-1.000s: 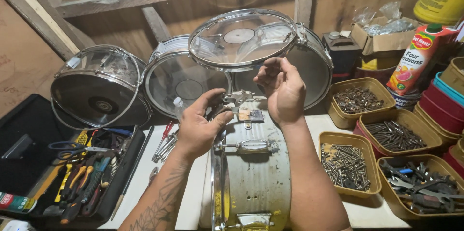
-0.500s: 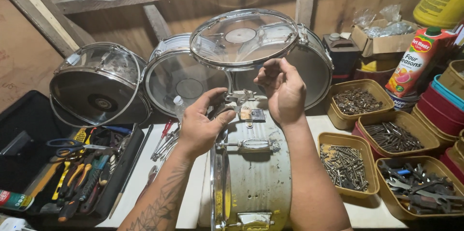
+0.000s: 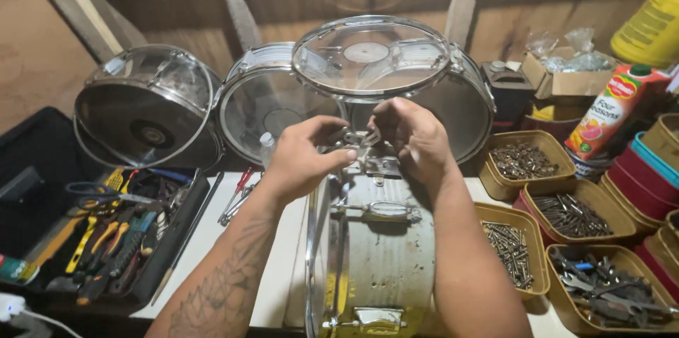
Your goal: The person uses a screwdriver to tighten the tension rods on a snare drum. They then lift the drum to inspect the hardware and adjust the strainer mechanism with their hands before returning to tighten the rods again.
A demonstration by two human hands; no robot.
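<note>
1 metal snare drum shell (image 3: 378, 260) lies on its side on the white table (image 3: 233, 239), near its front edge. Behind it stand 4 more drums (image 3: 148, 108), leaning on the wooden wall. At right sit 4 open tins (image 3: 566, 214) of screws and hardware; at left, 1 black tool tray (image 3: 113, 239). The left hand (image 3: 300, 158) and right hand (image 3: 414, 136) both pinch 1 small metal fitting (image 3: 357, 141) atop the shell, fingertips pressed together.
</note>
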